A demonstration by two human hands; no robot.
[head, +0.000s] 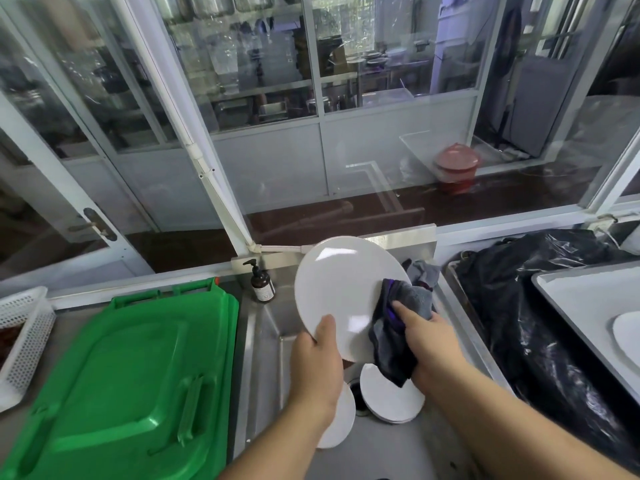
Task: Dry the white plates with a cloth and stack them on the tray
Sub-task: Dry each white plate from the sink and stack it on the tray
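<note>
White plate [341,292] held tilted above the steel sink [263,341], left hand [317,358] gripping its lower rim, thumb on the face. Right hand [427,344] clutches a grey cloth [398,327] bunched against the plate's right side. Two more plates [391,398] lie in the sink below the hands. Brown pump bottle [262,282] stands at the sink's back left corner. Green lid [138,379] left of the sink; black bag [540,306] right of it, tray [571,306] beyond with one plate on it.
</note>
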